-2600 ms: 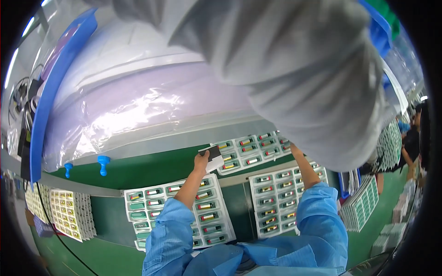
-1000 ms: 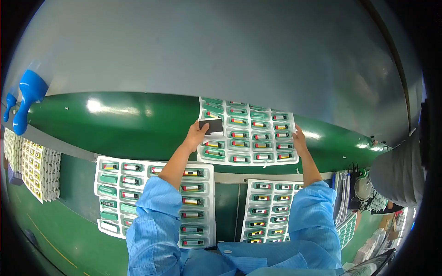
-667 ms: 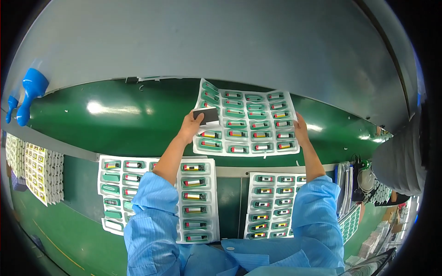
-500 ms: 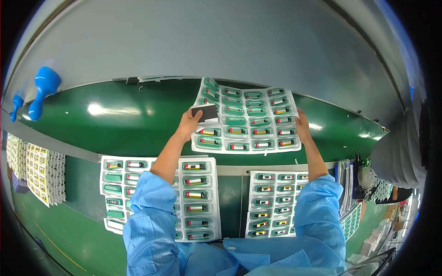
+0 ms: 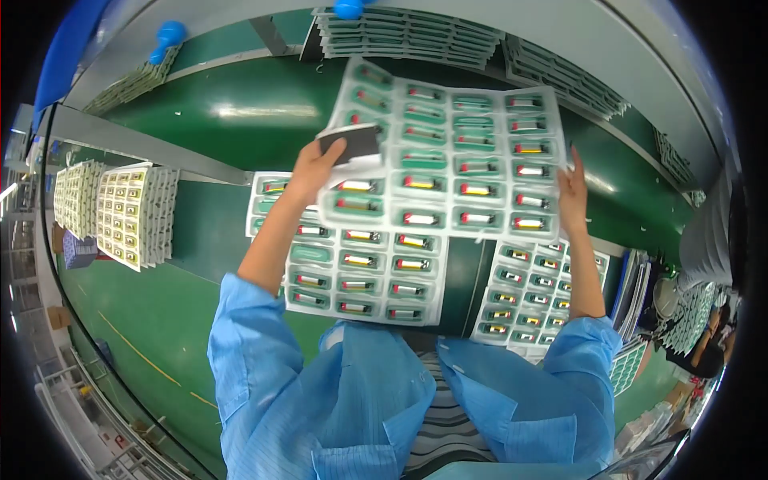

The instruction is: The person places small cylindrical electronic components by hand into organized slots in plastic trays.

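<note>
My left hand (image 5: 308, 170) is closed on a flat dark grey block (image 5: 354, 144) with something white under it, at the left edge of a held tray. This white moulded tray (image 5: 446, 210) is raised and tilted, its upper left corner bent. Its green-looking pockets carry small battery-like parts with red ends and white or yellow bands; some pockets show no such part. At the tray's right edge is my right hand (image 5: 573, 196), thumb up and fingers bent round the rim. Below lie a tray stack (image 5: 376, 320) on the left and another tray (image 5: 512, 328) on the right.
Stacked trays (image 5: 408, 40) stand on a shelf beyond the green bench (image 5: 248, 112). More tray stacks (image 5: 136, 216) with yellowish parts sit at the left. Blue handled tools (image 5: 168, 40) are at the far left. A grey ribbed duct (image 5: 708, 228) and upright folders (image 5: 632, 284) are at the right.
The held tray has come nearer and up in the view, with both hands still at its sides. My view has shifted, showing the shelf stacks behind and more of my blue jacket.
</note>
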Available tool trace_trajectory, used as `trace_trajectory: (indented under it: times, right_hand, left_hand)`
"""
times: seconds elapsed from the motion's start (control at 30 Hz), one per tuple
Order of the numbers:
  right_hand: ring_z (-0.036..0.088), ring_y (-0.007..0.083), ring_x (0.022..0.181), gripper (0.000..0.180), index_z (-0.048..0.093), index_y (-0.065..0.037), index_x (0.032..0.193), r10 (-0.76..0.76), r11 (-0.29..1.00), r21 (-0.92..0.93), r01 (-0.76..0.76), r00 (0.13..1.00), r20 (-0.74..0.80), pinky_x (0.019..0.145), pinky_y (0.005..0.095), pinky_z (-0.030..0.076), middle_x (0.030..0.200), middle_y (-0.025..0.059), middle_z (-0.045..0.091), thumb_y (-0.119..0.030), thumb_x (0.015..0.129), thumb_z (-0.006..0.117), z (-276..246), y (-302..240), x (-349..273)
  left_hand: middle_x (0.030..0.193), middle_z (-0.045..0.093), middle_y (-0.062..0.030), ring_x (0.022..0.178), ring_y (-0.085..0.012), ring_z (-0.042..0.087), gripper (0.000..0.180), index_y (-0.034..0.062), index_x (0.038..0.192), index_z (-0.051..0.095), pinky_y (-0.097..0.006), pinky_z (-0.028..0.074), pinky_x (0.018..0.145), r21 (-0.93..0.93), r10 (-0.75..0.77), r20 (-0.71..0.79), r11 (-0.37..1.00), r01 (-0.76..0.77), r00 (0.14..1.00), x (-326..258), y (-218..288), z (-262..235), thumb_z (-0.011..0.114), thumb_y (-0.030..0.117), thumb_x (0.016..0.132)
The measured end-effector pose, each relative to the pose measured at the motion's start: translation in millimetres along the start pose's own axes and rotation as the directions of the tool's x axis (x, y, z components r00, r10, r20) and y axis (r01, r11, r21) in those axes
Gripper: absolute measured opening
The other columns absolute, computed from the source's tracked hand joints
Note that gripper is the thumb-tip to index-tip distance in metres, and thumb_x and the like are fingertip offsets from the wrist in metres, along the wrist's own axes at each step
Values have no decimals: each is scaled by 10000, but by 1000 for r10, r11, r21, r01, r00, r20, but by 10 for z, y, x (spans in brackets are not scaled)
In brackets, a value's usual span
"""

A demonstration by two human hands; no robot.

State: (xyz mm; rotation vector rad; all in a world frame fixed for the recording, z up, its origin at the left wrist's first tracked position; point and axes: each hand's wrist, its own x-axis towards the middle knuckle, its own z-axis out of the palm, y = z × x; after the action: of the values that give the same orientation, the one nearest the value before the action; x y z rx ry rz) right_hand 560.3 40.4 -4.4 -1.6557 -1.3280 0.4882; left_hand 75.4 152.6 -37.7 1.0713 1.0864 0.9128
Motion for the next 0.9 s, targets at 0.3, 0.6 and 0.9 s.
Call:
trace_trajectory:
  times: [0.3, 0.6, 0.9]
  right_hand:
    - [563, 108, 925, 587, 198, -95, 1508, 146, 977, 135, -162, 982, 121, 863, 217, 415, 1079, 119, 664, -18, 979, 442, 1277, -1070, -1655]
    - [600, 150, 982, 589, 183, -76, 1506, 281, 938, 170, -303, 949, 141, 892, 255, 442, 1141, 176, 651, -22, 979, 441, 1360, -994, -1958]
    - [669, 242, 850, 618, 150, -93, 1508, 331, 943, -72, -325, 936, 120, 768, 331, 506, 1053, 166, 679, -59, 974, 458, 1546, -786, -2172]
  left_hand:
    - [1054, 657, -50, 932, -108, 593, 328, -36, 1185, 597, -253, 479, 838, 168, -67, -134, 982, 89, 989, -1687, -32, -1637, 573, 210, 971]
    - [1047, 656, -47, 921, -101, 601, 315, -25, 1185, 602, -248, 498, 814, 55, -249, -119, 965, 256, 961, -1782, -58, -1747, 579, 207, 972]
    - [1047, 661, -34, 906, -109, 608, 322, -1, 1168, 616, -265, 502, 802, -77, -352, -109, 935, 345, 930, -1772, -716, -1960, 595, 247, 963]
